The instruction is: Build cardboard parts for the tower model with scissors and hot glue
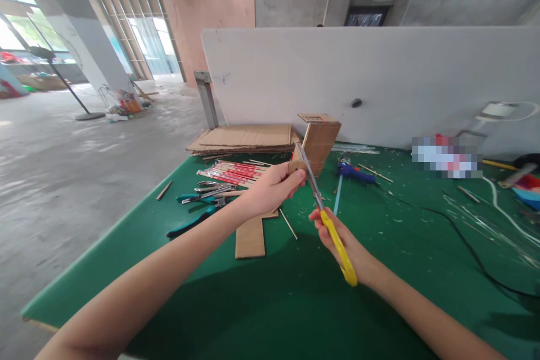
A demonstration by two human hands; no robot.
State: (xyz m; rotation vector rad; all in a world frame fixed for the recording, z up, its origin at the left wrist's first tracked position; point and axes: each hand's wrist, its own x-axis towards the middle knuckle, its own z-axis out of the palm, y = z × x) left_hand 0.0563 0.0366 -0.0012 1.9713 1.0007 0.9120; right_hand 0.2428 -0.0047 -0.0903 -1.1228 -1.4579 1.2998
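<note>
My left hand (272,187) is closed on a small piece of brown cardboard (296,167), held above the green table (295,304). My right hand (343,242) grips yellow-handled scissors (327,218); their grey blades point up and away and meet the small cardboard piece by my left fingertips. Under my left wrist an L-shaped cardboard offcut (252,235) lies flat on the table. Behind the scissors stands a folded cardboard box shape (319,139).
Flattened cardboard sheets (247,139) lie at the table's back left, with red-and-white sticks (234,172), pliers (208,187) and teal-handled tools (192,224) nearby. A blue glue gun (356,174) lies right of centre; black cable (464,242) crosses the right side. A white panel (379,79) backs the table.
</note>
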